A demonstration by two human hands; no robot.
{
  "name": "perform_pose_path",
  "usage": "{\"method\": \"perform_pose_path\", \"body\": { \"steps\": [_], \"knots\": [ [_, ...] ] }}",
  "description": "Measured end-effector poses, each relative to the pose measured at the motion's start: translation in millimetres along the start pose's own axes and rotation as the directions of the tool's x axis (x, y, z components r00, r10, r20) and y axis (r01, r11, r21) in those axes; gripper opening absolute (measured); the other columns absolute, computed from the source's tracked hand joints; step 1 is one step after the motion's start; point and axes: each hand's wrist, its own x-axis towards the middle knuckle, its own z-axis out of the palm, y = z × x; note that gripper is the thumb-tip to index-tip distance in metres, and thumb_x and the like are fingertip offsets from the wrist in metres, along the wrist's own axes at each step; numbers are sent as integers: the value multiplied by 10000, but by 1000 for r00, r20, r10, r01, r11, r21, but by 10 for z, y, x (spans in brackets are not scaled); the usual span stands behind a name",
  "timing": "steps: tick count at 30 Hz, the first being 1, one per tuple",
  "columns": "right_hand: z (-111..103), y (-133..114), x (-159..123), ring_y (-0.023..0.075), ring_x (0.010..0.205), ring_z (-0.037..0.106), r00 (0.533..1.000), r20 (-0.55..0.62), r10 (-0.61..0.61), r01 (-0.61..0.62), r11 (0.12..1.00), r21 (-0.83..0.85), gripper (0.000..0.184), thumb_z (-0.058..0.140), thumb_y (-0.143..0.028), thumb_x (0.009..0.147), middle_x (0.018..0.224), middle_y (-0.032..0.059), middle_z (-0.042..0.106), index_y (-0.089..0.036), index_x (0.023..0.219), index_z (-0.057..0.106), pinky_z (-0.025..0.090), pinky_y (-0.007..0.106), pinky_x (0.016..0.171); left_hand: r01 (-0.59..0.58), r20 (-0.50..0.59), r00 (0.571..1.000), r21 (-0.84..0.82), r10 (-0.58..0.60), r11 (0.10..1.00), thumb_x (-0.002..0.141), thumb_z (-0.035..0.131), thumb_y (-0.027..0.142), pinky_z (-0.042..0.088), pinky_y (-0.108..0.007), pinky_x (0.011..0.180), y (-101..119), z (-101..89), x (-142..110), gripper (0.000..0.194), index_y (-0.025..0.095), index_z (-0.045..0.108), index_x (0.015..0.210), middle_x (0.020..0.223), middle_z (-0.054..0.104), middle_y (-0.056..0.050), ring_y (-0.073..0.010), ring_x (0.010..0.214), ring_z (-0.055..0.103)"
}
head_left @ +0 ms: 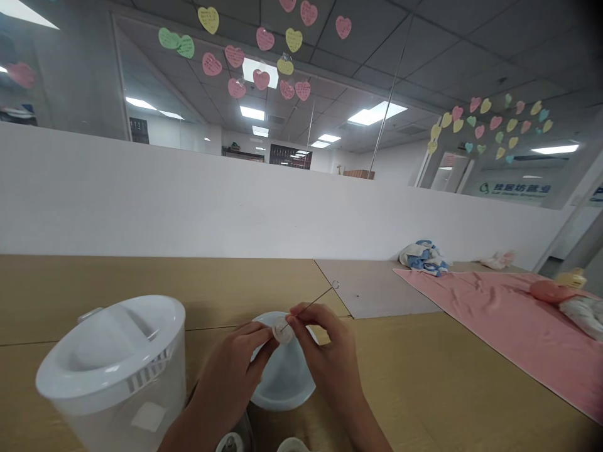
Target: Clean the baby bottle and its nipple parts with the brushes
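Left hand pinches a small white disc, maybe a cap, at 12 o'clock over a white bowl; right hand closes on a thin wire at its centre, close grips aiding aim.

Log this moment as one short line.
left hand: holds white disc | right hand: pinches thin wire | under hands: white bowl | beside: lidded plastic tub

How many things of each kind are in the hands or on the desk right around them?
Wire with ring end: 1
White disc: 1
White bowl: 1
Translucent plastic jug with white lid: 1
White rounded objects cut off by the lower edge: 2
Total: 6
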Motion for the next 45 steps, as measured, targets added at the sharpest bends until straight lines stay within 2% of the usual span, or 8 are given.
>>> {"method": "perform_pose_path", "body": {
  "steps": [10,16,22,26,30,35,40,45],
  "knots": [
    [57,76,-3,127,585,506,997,73,-19,32,983,-180,84,577,-219,782,683,-6,640,-233,815,654,439,254,581,15,-32,999,-73,-18,997,885,415,296,443,-290,787,-52,83,43,265,233,666,940,914,667,-44,-185,858,598],
    [98,130,98,121,639,564,991,129,41,-40,999,-12,111,576,-221,784,708,-7,650,-219,863,654,481,248,635,75,-24,997,-167,-80,983,875,428,370,451,-272,721,-141,161,110,303,184,665,846,781,672,-28,-178,745,606],
    [36,154,145,152,891,611,994,110,-20,4,990,141,395,500,-306,864,1046,58,648,-254,1255,486,523,286,750,130,23,991,-213,-128,968,846,448,366,459,-314,810,-162,178,127,292,186,673,896,901,705,-42,-201,855,624],
    [3,158,129,176,1032,575,980,197,-36,1,985,172,429,432,-335,906,1241,69,559,-307,1332,397,502,346,845,147,58,989,-172,-139,974,857,413,322,456,-302,805,-144,171,124,288,189,669,859,884,709,-27,-196,857,626],
    [-5,140,97,186,1157,504,972,227,-61,14,979,202,488,408,-341,918,1318,60,495,-339,1388,276,443,398,937,109,93,991,-167,-95,980,871,396,319,450,-291,793,-124,159,130,309,189,672,920,928,709,-36,-194,849,628],
    [-16,143,94,160,1142,513,985,163,-55,27,985,171,458,383,-314,933,1175,50,597,-309,1381,289,376,385,996,111,84,992,-148,-99,983,866,414,295,444,-294,816,-109,149,127,292,193,674,951,947,704,-43,-199,883,620],
    [-20,183,127,141,956,597,990,111,-83,63,983,171,388,356,-295,943,906,18,663,-281,1330,368,447,332,897,100,112,990,-126,-86,987,872,403,285,439,-275,789,-118,148,121,294,203,672,954,926,698,-32,-183,848,616],
    [-54,132,135,145,912,604,986,121,-119,97,980,174,343,381,-277,935,849,16,651,-259,1277,404,455,328,874,134,89,989,-143,-122,981,871,403,313,430,-289,806,-175,176,118,302,202,670,955,899,689,-33,-188,859,600]
  ]
}}
